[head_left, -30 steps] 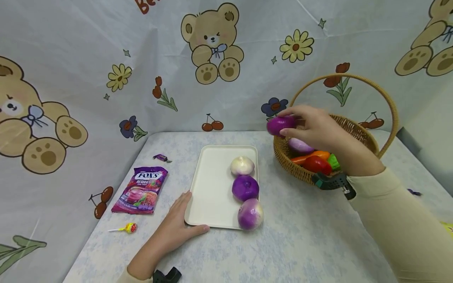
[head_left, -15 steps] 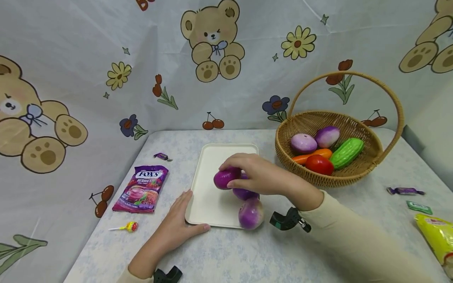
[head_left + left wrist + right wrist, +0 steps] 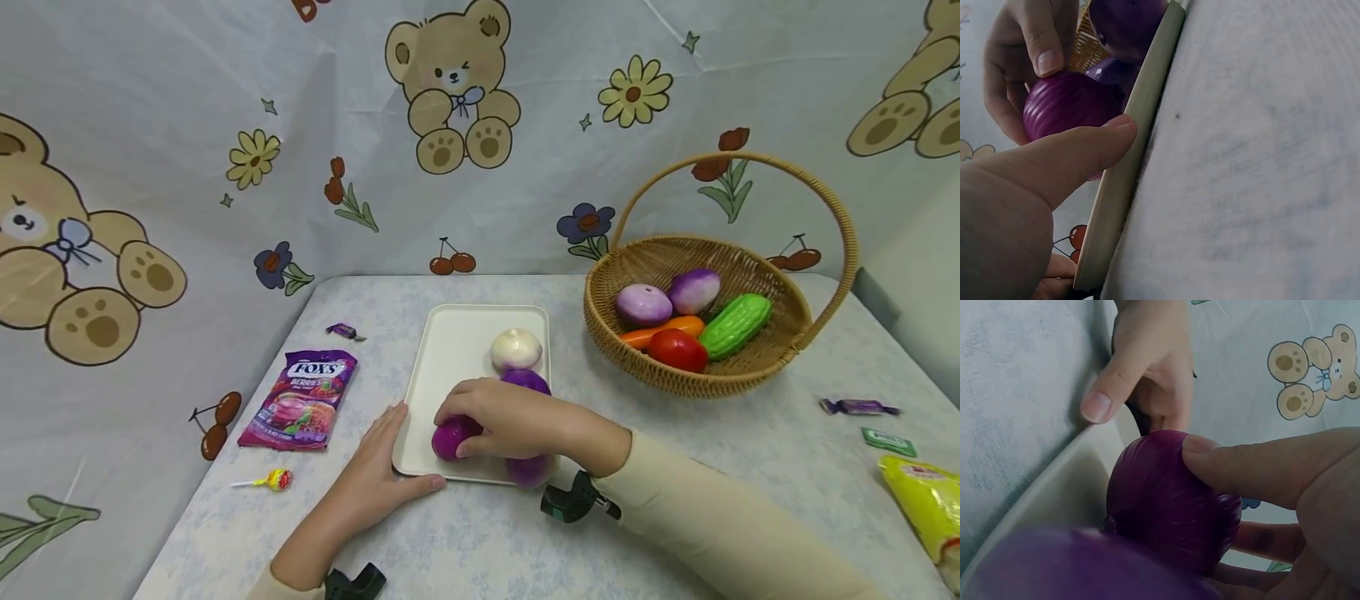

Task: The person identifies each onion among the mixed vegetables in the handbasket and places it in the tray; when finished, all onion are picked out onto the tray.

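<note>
The right hand [image 3: 510, 421] is curled over a dark purple onion [image 3: 452, 437], fingers and thumb wrapped round it so that only its left flank shows from the head view; the right wrist view shows the thumb pressed on its top and the other fingers cupped beneath. The onion [image 3: 1169, 500] is round, glossy and finely ribbed from pole to pole, deep magenta-purple all over, and it sits low over the near left corner of the cream tray [image 3: 457, 342], at about 7 o'clock on it; whether it touches the tray floor cannot be told. The left hand [image 3: 375, 487] lies flat and relaxed on the surface [image 3: 675, 500] at the tray's near left corner, fingers straight, its thumb along the near rim and its fingertips against the left edge, gripping nothing. In the left wrist view that thumb [image 3: 1079, 156] lies along the rim just beside the onion [image 3: 1069, 106]. On the tray, a white onion [image 3: 516, 348] sits at about 2 o'clock, a purple one [image 3: 527, 381] just behind the right hand, and another purple one [image 3: 528, 471] peeks out under the wrist at 5 o'clock. A wicker basket [image 3: 780, 358] stands at 2 o'clock from the tray.
</note>
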Tool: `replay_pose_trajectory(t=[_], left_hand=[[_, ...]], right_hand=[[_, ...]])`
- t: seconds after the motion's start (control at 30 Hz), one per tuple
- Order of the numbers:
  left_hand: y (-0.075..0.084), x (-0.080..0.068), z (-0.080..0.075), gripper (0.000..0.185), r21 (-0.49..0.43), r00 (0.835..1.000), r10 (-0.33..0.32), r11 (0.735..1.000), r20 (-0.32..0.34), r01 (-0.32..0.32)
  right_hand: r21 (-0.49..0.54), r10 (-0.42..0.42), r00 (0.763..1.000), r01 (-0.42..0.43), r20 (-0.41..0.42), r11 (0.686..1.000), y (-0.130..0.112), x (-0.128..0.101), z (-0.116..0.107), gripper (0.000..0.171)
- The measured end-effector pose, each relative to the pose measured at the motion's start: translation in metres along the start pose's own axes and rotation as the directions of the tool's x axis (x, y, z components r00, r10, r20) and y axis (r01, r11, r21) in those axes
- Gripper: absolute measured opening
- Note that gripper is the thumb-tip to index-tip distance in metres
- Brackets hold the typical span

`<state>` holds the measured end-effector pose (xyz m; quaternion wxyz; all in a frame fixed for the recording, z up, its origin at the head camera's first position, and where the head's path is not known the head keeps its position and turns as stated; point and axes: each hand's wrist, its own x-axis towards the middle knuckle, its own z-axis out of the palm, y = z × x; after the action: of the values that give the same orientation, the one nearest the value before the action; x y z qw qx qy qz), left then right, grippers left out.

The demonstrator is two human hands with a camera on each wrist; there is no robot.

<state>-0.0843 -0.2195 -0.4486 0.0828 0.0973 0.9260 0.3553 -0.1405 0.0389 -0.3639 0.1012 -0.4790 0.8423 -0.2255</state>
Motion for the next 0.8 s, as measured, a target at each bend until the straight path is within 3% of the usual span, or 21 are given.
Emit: replay_pose_trajectory(t=[0.47,0.8], left_hand=[[0.0,-0.001,0.0,0.126,-0.004,1.0,0.01,1.0,-0.004,-0.011],[0.0,-0.001,-0.001,0.127,0.003,1.0,0.015,1.0,-0.007,-0.015]], right_hand=[[0.014,0.039,0.999,-0.039,-0.002,0.999,-0.004,-0.004,-0.002,0.039],[0.013,-0.017,0.998,0.018,-0.066,1.0,-0.001,-0.011,-0.011,0.038]])
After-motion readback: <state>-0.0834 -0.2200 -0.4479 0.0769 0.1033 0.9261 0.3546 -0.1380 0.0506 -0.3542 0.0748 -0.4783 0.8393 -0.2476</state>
